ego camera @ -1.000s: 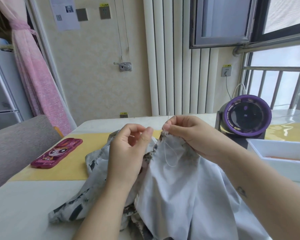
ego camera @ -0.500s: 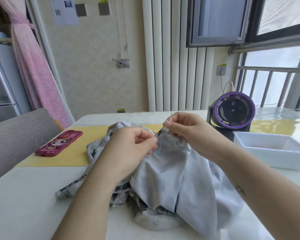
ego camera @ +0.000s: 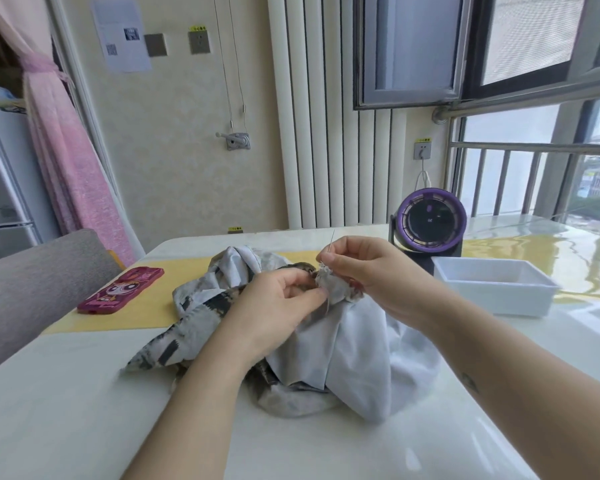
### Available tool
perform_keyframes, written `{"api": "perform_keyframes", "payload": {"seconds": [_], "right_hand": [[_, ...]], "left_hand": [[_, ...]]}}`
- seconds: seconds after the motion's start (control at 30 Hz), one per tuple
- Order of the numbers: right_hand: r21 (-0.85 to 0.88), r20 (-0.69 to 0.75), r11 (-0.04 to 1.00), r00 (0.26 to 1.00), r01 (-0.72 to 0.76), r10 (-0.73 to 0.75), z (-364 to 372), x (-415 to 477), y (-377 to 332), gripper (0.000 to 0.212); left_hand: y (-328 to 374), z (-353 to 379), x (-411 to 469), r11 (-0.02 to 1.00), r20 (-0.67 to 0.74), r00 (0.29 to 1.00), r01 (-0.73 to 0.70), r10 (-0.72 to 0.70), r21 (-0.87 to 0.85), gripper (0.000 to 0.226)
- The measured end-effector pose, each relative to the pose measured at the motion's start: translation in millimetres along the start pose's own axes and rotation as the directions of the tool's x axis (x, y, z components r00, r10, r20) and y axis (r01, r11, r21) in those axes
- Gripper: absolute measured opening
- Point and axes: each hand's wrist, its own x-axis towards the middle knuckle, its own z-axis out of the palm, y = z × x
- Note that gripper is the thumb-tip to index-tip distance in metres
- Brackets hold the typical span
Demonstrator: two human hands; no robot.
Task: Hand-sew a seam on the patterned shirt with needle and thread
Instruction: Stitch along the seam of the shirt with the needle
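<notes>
Head view: left grip (ego camera: 274, 306) pinches soft crumpled shirt (ego camera: 354, 358); right grip (ego camera: 368, 271) pinches thin needle (ego camera: 331, 241).

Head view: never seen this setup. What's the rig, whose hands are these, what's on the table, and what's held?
There is no robot here. A camera worn on a person's head looks forward and down at their two bare hands. The left hand pinches the patterned shirt at the seam. The right hand pinches the needle, which points upward. The shirt lies bunched on the white table. Also there are a pink phone on a yellow mat, a round purple device, probably a fan, and a white tray.
</notes>
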Motion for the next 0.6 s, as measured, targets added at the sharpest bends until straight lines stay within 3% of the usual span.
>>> {"api": "perform_keyframes", "payload": {"seconds": [0.2,0.37,0.47,0.6], "right_hand": [[-0.073,-0.089,0.996,0.995,0.049,-0.056,2,-13,4,0.013],[-0.183,-0.175,0.978,0.975,0.104,-0.136,3,-21,12,0.018],[-0.198,-0.194,0.978,0.976,0.059,-0.098,5,-28,14,0.015],[-0.169,-0.135,0.985,0.991,-0.02,-0.003,9,-36,22,0.015]], "left_hand": [[-6,6,-8,1.0,-0.059,0.998,-0.022,0.021,-0.019,0.018],[-17,-4,-12,0.997,-0.068,0.998,0.01,-0.015,-0.072,0.012],[-19,-7,-17,0.953,-0.05,0.994,0.076,-0.094,-0.293,0.016],[-19,-8,-22,0.762,0.009,0.987,0.128,-0.159,-0.635,0.021]]}}
